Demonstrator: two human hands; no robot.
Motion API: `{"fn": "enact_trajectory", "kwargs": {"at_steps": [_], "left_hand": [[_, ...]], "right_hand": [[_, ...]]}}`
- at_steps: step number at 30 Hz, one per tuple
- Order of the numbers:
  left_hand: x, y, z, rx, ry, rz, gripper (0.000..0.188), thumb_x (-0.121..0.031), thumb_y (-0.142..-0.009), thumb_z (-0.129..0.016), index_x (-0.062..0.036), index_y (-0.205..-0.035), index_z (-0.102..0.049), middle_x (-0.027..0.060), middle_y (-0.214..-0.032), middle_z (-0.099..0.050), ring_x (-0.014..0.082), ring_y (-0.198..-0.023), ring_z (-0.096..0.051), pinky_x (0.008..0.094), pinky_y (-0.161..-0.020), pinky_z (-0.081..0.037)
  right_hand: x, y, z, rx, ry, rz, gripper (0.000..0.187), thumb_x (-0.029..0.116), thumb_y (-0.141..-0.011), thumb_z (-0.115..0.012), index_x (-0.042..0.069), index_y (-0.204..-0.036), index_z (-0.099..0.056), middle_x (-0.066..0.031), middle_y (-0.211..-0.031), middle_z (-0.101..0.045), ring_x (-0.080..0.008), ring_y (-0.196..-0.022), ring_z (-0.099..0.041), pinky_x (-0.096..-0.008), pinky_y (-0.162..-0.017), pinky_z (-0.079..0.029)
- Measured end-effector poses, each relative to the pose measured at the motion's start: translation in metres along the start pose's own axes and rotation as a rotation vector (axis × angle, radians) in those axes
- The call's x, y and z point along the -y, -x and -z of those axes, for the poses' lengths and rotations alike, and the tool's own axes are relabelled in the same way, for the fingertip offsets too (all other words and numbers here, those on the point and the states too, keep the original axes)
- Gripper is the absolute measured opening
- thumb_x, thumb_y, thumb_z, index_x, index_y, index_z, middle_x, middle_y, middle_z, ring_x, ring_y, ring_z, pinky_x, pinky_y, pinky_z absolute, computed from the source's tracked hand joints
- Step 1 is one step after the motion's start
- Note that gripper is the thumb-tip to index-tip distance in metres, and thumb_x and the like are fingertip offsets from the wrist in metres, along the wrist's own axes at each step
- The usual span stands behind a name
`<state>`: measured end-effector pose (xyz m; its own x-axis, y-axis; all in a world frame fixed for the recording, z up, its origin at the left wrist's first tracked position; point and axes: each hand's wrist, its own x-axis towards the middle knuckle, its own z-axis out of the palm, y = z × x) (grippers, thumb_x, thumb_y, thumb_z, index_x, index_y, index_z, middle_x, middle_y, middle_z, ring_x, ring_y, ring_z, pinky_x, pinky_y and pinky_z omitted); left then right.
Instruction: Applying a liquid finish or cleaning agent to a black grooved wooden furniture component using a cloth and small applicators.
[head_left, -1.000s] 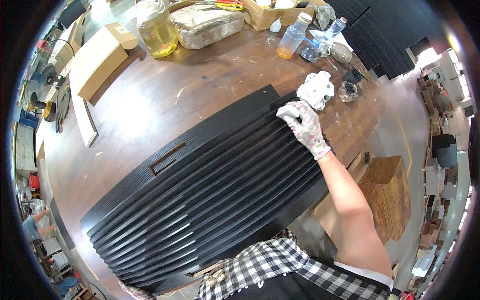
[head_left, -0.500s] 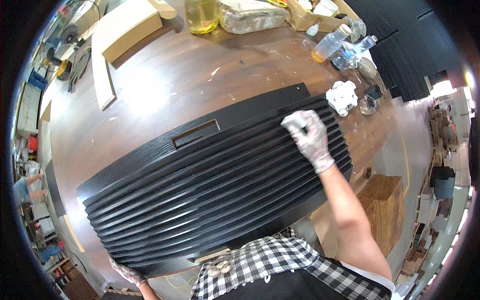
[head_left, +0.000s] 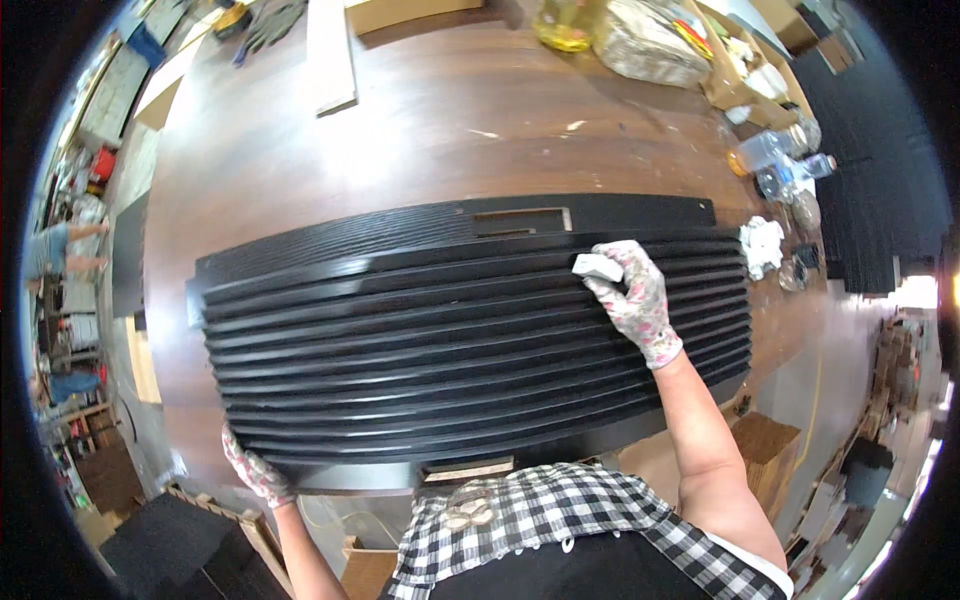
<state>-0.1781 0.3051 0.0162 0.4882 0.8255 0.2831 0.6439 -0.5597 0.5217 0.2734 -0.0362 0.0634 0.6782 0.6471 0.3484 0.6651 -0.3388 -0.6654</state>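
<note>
A black panel with long raised ribs [head_left: 470,350] lies on the brown table. My right hand [head_left: 640,305], in a white flower-patterned glove, pinches a small white block [head_left: 598,267] between thumb and fingers. That block is over the upper ribs, right of the panel's middle; contact with the ribs is hard to make out. At the near left corner, my left hand [head_left: 257,472], gloved the same way, grips the panel's edge, its fingers partly hidden. Behind the ribbed panel lies another black board [head_left: 400,222] with a rectangular cut-out.
Crumpled white paper [head_left: 762,248] lies off the panel's right end. Clear bottles [head_left: 765,150], a wrapped bundle [head_left: 650,45] and an open cardboard box [head_left: 745,100] stand at the far right. A pale strip [head_left: 332,60] and a grey glove [head_left: 268,25] lie at the back.
The view has turned, so the panel appears straighter and farther right. My right hand has moved left along the ribs with the white block. My left hand stays at the near left corner.
</note>
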Motion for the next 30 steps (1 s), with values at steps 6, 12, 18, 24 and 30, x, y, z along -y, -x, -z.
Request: {"fn": "enact_trajectory", "kwargs": {"at_steps": [6,12,18,24,30], "left_hand": [[0.003,0.004,0.004,-0.041,-0.006,0.007,0.068,-0.051,-0.094,-0.03,0.0042,-0.13,-0.047,0.0228,-0.13,-0.048,0.0363,-0.123,-0.044,0.0434,-0.107,-0.03],[-0.009,0.006,0.005,-0.065,-0.063,-0.061,0.059,-0.043,-0.096,-0.034,0.0029,-0.13,-0.048,0.024,-0.126,-0.052,0.0401,-0.117,-0.049,0.0461,-0.101,-0.036],[-0.013,0.008,0.006,-0.031,-0.084,-0.059,0.055,-0.014,-0.076,-0.051,0.0003,-0.129,-0.051,0.0205,-0.129,-0.052,0.0366,-0.118,-0.05,0.0443,-0.1,-0.037],[-0.011,0.009,0.003,-0.01,-0.063,-0.046,0.054,-0.015,-0.075,-0.052,0.0013,-0.127,-0.051,0.0222,-0.127,-0.052,0.0387,-0.116,-0.051,0.0459,-0.098,-0.039],[-0.009,0.008,0.012,-0.004,-0.073,-0.027,0.048,-0.02,-0.084,-0.047,0.0016,-0.127,-0.052,0.0217,-0.126,-0.054,0.0373,-0.115,-0.052,0.0452,-0.098,-0.039]], "right_hand": [[0.076,-0.037,-0.103,0.2,-0.134,0.281,0.04,0.004,-0.065,-0.075,0.004,-0.101,-0.058,-0.0137,-0.094,-0.061,-0.0327,-0.087,-0.06,-0.0399,-0.076,-0.051],[0.165,-0.073,-0.218,0.298,-0.231,0.474,0.044,0.001,-0.064,-0.074,0.003,-0.104,-0.056,-0.0138,-0.093,-0.057,-0.0318,-0.086,-0.057,-0.0399,-0.077,-0.049],[0.242,-0.107,-0.321,0.399,-0.191,0.556,0.035,0.012,-0.072,-0.071,0.005,-0.103,-0.056,-0.0115,-0.092,-0.055,-0.0286,-0.088,-0.057,-0.0382,-0.075,-0.049],[0.27,-0.122,-0.35,0.399,-0.241,0.583,0.02,0.013,-0.078,-0.067,0.006,-0.094,-0.057,-0.011,-0.083,-0.056,-0.0293,-0.079,-0.058,-0.039,-0.072,-0.048],[0.188,-0.089,-0.245,0.382,-0.146,0.434,0.031,0.015,-0.076,-0.072,0.007,-0.103,-0.057,-0.0122,-0.089,-0.061,-0.029,-0.083,-0.062,-0.0377,-0.073,-0.051]]}}
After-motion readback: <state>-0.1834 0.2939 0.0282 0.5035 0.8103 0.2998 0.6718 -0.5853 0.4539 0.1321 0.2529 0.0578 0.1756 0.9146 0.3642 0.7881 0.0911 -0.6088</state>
